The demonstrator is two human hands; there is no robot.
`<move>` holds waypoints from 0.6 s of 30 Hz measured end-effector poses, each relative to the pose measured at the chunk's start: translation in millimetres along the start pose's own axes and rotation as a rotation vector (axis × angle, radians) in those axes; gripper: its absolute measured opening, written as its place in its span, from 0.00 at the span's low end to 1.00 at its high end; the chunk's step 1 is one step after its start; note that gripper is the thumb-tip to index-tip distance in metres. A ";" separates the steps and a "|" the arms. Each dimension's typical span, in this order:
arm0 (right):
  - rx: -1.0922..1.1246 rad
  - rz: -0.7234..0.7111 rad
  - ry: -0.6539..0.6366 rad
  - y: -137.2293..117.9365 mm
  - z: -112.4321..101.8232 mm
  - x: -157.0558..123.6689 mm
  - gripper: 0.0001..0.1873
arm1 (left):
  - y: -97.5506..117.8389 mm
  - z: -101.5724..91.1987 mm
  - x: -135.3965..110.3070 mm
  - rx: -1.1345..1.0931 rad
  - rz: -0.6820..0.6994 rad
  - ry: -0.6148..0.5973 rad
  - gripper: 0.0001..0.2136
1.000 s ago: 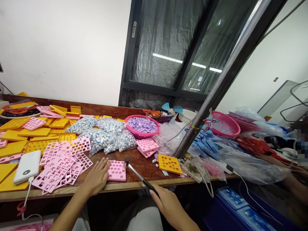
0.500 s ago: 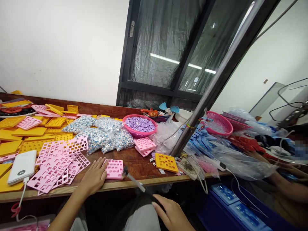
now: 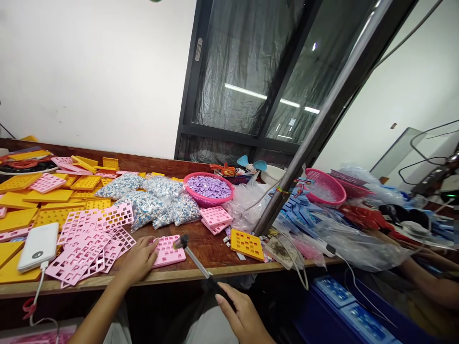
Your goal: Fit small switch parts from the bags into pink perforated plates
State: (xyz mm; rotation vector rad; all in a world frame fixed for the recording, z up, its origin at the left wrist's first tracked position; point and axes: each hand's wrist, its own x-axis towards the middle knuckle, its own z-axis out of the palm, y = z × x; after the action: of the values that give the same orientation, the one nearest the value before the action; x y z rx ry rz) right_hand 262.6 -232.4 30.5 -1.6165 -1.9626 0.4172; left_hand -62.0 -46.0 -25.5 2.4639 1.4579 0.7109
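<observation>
My left hand (image 3: 138,262) rests on the left edge of a pink keypad tray (image 3: 168,251) near the front of the wooden table (image 3: 211,253), fingers curled on it. Lower, in front of the table edge, my right hand (image 3: 240,315) grips the black handle of a small hammer (image 3: 195,263). The hammer's metal head (image 3: 181,241) hovers just over the tray's right end. A heap of pink perforated frames (image 3: 91,239) lies just left of my left hand.
Yellow trays (image 3: 43,196) and a white power bank (image 3: 38,247) fill the left. Bags of small parts (image 3: 150,200), a pink basket of purple pieces (image 3: 209,188), a yellow tray (image 3: 246,244) and a slanted metal pole (image 3: 304,143) stand behind. Another person's arm (image 3: 426,282) shows at right.
The hammer head dropped away from the tray half a second ago and is back over its right end now. The tray has turned slightly under my left hand.
</observation>
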 end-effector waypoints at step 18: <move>-0.015 -0.061 -0.074 -16.0 13.8 12.8 0.22 | -10.6 -5.1 3.6 -0.185 -0.191 0.122 0.18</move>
State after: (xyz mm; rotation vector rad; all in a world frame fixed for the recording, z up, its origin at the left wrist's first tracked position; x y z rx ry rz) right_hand 240.1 -222.1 31.4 -1.5661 -2.0689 0.4457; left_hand -71.3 -37.9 -24.2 2.1441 1.5664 0.9239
